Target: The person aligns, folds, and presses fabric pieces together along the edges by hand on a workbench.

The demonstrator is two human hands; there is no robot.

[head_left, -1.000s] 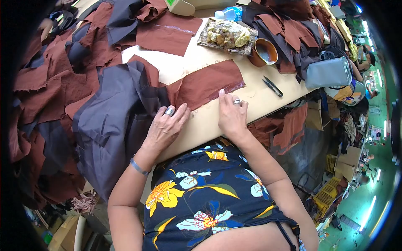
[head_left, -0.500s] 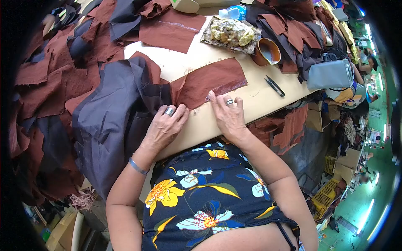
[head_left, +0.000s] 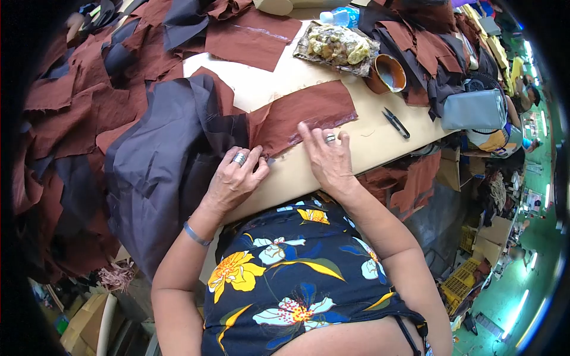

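Note:
A piece of brown fabric (head_left: 314, 110) lies on the pale board, with a shiny, wet-looking strip along its near edge. At its left end it meets a large dark grey cloth (head_left: 169, 142) that drapes over the board's edge. My left hand (head_left: 234, 181) is closed at the near left corner of the brown fabric, fingertips pinching where the two cloths meet. To the right, my right hand (head_left: 331, 160) has its fingers apart, the index stretched to the shiny edge. Whether that fingertip touches the cloth is hard to see. Both hands wear rings.
Black thread snips (head_left: 396, 123) lie on the board (head_left: 291, 184) at right. Behind are a brown cup (head_left: 387, 74), a crumpled pack with yellowish contents (head_left: 335, 46) and a water bottle (head_left: 338, 18). Brown and dark cloth pieces (head_left: 89, 113) heap at left. A person is at far right.
The view has shifted slightly, moving the board's contents rightward in the picture. My right index finger looks a little more stretched out. My left hand stays at the fabric's corner.

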